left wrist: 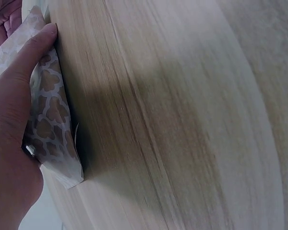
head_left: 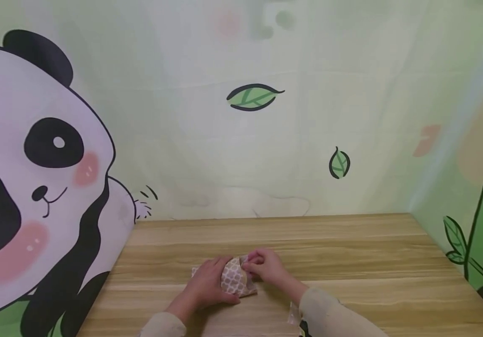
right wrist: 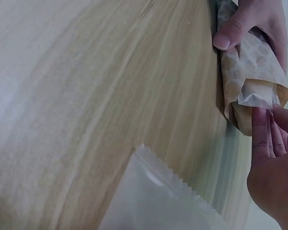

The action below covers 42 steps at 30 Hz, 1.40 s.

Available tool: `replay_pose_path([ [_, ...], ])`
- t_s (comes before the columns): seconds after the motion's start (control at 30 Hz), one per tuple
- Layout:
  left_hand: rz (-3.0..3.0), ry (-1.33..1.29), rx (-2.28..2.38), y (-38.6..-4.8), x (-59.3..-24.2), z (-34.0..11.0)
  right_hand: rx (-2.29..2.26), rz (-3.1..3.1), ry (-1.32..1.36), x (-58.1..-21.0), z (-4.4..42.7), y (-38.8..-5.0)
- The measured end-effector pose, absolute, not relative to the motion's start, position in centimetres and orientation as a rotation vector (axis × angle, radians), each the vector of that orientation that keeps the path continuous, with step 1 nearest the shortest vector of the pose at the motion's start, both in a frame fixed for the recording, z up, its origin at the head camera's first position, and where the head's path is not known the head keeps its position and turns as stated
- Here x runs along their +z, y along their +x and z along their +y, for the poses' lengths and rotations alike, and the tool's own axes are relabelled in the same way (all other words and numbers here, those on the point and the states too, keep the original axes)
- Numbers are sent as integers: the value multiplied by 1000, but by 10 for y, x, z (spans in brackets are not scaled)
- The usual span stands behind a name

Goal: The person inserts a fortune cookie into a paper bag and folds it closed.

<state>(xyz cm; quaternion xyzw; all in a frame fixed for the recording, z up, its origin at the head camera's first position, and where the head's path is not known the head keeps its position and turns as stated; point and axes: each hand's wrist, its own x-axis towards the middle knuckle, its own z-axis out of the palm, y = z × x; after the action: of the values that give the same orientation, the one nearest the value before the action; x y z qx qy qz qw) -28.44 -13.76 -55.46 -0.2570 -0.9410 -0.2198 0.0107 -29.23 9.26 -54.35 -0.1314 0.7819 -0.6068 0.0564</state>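
A paper bag (head_left: 234, 277) with a brown and white lattice print lies on the wooden table. My left hand (head_left: 211, 283) grips it from the left, its thumb (left wrist: 38, 43) pressed along the printed side. At the bag's open right end, my right hand (head_left: 264, 266) pinches the edge of a white packet (right wrist: 257, 94). That packet sits partly inside the mouth of the bag, and the rest of it is hidden by the paper.
A translucent plastic wrapper (right wrist: 156, 194) with a serrated edge lies near the right forearm. The wooden tabletop (head_left: 351, 252) ends at a printed cloth backdrop (head_left: 182, 117) with a panda and leaves.
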Motion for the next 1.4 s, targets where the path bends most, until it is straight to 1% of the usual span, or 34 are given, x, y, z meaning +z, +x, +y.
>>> replay_pose_path([
  [0.17,-2934,-791,-701,-282,-553,-138,-1835,2388,-398,-544,97,-292],
  [0.37,-2930,-790,-714,-280,-552,-138,-1706,2513,-405,-541,108,-291],
  [0.47,-2925,-793,-719,-279,-551,-138,-1660,2535,-451,-538,112,-290],
  [0.67,-2919,-798,-681,-279,-553,-137,-1689,2413,-519,-533,109,-284],
  [0.9,-2905,-813,-676,-280,-555,-137,-1747,2286,-482,-533,105,-278],
  [1.2,-2905,-806,-665,-282,-554,-140,-1893,2042,-383,-540,99,-282],
  [1.3,-2918,-806,-670,-282,-553,-139,-1920,1971,-398,-541,102,-284],
  [1.4,-2918,-825,-670,-282,-553,-137,-1930,1935,-420,-539,114,-286],
])
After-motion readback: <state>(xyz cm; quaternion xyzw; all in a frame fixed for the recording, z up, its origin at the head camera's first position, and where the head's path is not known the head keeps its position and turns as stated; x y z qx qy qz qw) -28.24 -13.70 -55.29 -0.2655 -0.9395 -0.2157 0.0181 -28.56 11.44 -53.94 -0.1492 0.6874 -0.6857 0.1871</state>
